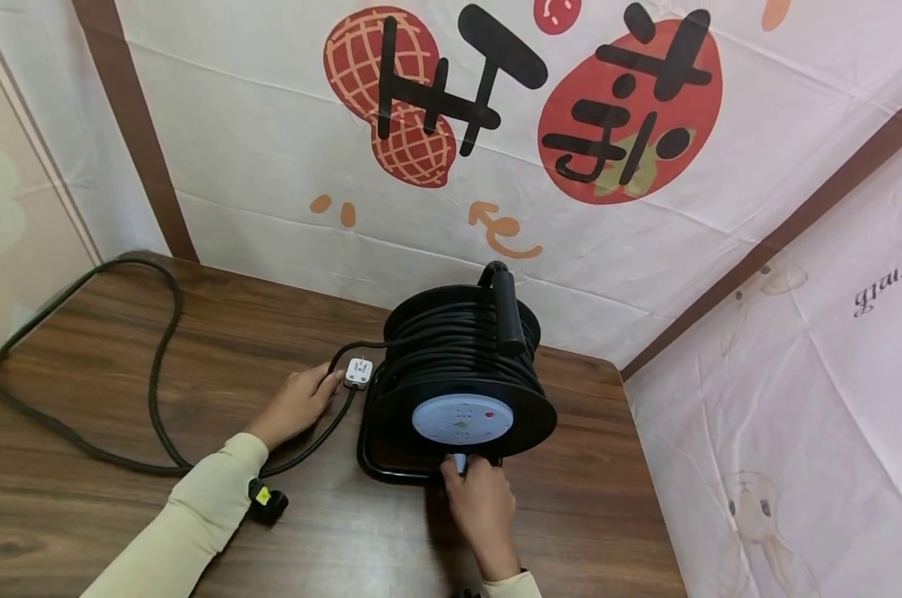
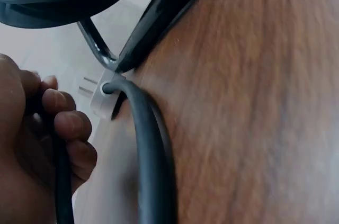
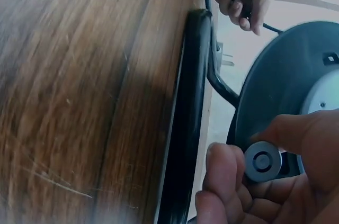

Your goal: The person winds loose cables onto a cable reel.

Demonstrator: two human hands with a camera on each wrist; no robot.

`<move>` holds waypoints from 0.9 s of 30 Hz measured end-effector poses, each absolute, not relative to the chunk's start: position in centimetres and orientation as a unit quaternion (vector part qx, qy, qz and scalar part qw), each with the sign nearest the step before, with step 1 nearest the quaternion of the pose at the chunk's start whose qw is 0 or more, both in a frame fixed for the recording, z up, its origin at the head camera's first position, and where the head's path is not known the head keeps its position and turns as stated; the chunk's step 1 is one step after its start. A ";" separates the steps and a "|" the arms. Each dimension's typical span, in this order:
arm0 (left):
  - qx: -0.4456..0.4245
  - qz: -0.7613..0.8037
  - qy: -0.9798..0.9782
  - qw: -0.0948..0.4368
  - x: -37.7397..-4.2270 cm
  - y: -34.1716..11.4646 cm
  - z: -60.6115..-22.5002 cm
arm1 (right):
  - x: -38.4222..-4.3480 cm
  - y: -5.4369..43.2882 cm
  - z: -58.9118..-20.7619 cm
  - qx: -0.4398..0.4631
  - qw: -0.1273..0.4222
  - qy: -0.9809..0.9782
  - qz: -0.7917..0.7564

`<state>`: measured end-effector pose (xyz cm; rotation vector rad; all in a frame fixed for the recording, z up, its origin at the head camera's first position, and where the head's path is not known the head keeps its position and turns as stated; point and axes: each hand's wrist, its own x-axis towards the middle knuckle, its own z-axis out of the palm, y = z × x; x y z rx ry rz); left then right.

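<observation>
A black cable reel (image 1: 462,332) wound with black cable stands on the wooden table, its pale socket panel (image 1: 462,423) facing the person. At its front, my right hand (image 1: 483,502) grips the grey crank knob (image 3: 262,161) between thumb and curled fingers. To the left of the reel, my left hand (image 1: 297,407) has its fingers curled round the black cable (image 2: 62,181) that runs onto the drum. A white plug (image 1: 358,373) with metal pins lies just beyond the left fingertips, against the reel's tubular black frame (image 1: 399,477). The left palm is partly hidden in the head view.
A loose loop of cable (image 1: 153,407) spreads over the left of the wooden table (image 1: 331,540). Printed fabric walls (image 1: 257,133) rise behind and at both sides. The reel's carrying handle (image 1: 507,311) sticks up on top.
</observation>
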<state>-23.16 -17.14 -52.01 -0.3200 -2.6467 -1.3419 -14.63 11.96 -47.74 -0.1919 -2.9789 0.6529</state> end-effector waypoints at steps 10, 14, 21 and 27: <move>-0.129 -0.411 -0.901 0.052 -22.8 -16.9 -52.7 | -14.6 10.8 -48.8 -0.033 0.128 -0.983 0.130; -0.139 -0.384 -0.910 0.069 -22.6 -16.3 -52.7 | -14.5 10.5 -49.3 -0.009 0.159 -0.980 0.117; -0.132 -0.353 -0.923 0.072 -22.5 -15.5 -52.7 | -14.2 10.1 -49.5 0.005 0.146 -0.981 0.129; -0.132 -0.351 -0.924 0.076 -22.8 -14.8 -53.1 | -14.3 9.7 -49.9 0.018 0.166 -0.975 0.144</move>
